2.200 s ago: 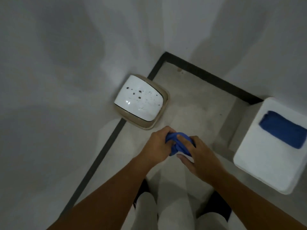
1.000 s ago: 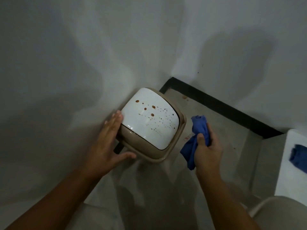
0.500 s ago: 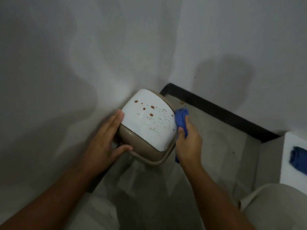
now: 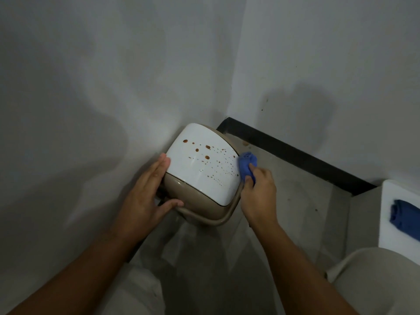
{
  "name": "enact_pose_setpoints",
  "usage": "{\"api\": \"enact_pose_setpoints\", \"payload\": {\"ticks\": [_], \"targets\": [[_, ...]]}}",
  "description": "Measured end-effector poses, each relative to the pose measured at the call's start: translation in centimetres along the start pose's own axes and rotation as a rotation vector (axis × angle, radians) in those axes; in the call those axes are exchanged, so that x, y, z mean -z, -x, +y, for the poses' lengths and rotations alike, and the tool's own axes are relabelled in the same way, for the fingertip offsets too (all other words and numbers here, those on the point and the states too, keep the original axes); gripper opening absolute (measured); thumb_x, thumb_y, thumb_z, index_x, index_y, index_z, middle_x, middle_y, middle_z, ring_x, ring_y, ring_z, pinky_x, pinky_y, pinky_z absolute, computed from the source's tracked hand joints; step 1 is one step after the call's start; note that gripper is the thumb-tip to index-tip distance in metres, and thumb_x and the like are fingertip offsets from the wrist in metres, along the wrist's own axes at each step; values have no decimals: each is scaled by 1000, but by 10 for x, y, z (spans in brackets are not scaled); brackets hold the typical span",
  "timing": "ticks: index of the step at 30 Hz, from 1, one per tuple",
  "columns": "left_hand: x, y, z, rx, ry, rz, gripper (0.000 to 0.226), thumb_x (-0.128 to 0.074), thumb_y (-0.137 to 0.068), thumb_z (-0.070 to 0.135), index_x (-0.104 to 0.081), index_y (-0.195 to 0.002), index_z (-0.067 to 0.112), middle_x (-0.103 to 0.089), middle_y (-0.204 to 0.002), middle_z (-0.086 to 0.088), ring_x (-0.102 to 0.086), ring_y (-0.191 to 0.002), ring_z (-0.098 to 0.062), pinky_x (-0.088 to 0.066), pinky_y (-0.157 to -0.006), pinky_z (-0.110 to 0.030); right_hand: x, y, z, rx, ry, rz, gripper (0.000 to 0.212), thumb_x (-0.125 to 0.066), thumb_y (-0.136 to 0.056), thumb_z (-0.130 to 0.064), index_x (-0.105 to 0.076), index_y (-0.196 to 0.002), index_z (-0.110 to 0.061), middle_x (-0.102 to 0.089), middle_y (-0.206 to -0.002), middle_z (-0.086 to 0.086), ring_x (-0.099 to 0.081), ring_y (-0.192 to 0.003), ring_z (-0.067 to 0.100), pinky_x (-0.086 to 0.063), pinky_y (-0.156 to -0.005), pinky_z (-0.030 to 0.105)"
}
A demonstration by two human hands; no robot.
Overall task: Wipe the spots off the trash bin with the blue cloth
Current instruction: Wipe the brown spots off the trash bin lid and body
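Right grip (image 4: 255, 192) presses blue cloth (image 4: 246, 163) against bin lid (image 4: 204, 169).

I see: trash bin (image 4: 200, 196), white lid (image 4: 202, 169) brown-spotted; left hand (image 4: 145, 196) bracing it; right hand (image 4: 258, 196) pressing blue cloth (image 4: 246, 163) at lid's edge.

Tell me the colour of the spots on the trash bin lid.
Reddish-brown spots on the white lid, clearest in the head view.
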State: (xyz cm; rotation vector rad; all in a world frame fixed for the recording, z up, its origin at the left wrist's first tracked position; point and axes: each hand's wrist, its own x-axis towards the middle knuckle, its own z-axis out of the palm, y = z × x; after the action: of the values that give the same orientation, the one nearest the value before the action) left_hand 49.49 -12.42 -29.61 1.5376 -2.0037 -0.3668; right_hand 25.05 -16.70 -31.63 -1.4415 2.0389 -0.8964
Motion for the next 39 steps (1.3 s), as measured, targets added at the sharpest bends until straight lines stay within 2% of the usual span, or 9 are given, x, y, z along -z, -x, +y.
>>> {"api": "enact_pose_setpoints", "payload": {"ticks": [5, 10, 13, 17, 21, 24, 30, 35, 39], "targets": [[0, 0, -1, -4, 9, 10, 95, -79, -70, 39, -33, -148, 10, -32, -155, -3, -27, -142, -9, -17, -114, -10, -2, -2, -7, -31, 36, 36, 38, -47, -95, -15, -43, -133, -12, -49, -125, 10, -48, -110, 20, -38, -96, 30], [-1, -1, -1, -8, 10, 12, 96, -80, -69, 37, -34, -148, 8, -33, -155, -7, -28, -142, -12, -18, -115, -12, -3, 9, -17, 107, 101, 32, 39, -49, -93, -16, -45, -132, -14, -49, -131, 9, -43, -118, 22, -40, -99, 37], [-1, -1, -1, 1, 18, -1, 96, -78, -70, 39, -32, -149, 10, -30, -156, -3, -25, -143, -8, -16, -114, -10, -2, 29, -5, 156, 205, -9, 41, -52, -91, -13, -46, -131, -11, -49, -132, 13, -43, -118, 26, -41, -97, 39], [-2, -1, -2, 14, 39, -1, 97, -77, -70, 41, -30, -150, 13, -28, -157, 1, -18, -143, 4, -15, -113, -8, -1, 15, -9, 113, 211, -5, 41, -51, -91, -14, -44, -132, -12, -48, -133, 10, -39, -120, 24, -38, -98, 37], [-4, -1, -2, 0, 44, 11, 96, -77, -70, 41, -31, -150, 12, -28, -157, 0, -17, -144, 7, -17, -113, -9, -2, 21, -24, 233, 195, -11, 40, -52, -91, -12, -46, -131, -10, -52, -128, 11, -43, -117, 26, -42, -93, 38], [-4, -1, -4, -4, 52, 18, 96, -75, -71, 43, -31, -150, 12, -28, -157, 0, -18, -144, 5, -17, -114, -10, 6, 37, -14, 273, 215, -60, 43, -57, -87, -6, -48, -129, -6, -55, -126, 14, -46, -114, 29, -45, -90, 40], [-5, 0, -4, -3, 60, 19, 97, -77, -69, 41, -31, -150, 12, -30, -157, -1, -26, -144, -6, -20, -115, -14, 6, 20, -21, 223, 227, -67, 44, -52, -91, -13, -42, -134, -11, -49, -135, 10, -37, -123, 26, -36, -101, 39], [-4, -1, -3, 11, 61, 16, 97, -77, -69, 41, -31, -150, 12, -30, -157, -1, -22, -144, 1, -19, -114, -11, 12, 43, -21, 322, 168, -110, 44, -54, -89, -9, -45, -132, -10, -52, -130, 12, -43, -119, 28, -44, -96, 45], [-4, -1, -2, 7, 57, 18, 96, -77, -69, 39, -34, -148, 9, -32, -156, -5, -29, -143, -11, -21, -115, -14, 13, 30, -13, 262, 219, -99, 43, -51, -91, -10, -43, -133, -8, -50, -133, 12, -39, -120, 25, -40, -98, 39]]}}
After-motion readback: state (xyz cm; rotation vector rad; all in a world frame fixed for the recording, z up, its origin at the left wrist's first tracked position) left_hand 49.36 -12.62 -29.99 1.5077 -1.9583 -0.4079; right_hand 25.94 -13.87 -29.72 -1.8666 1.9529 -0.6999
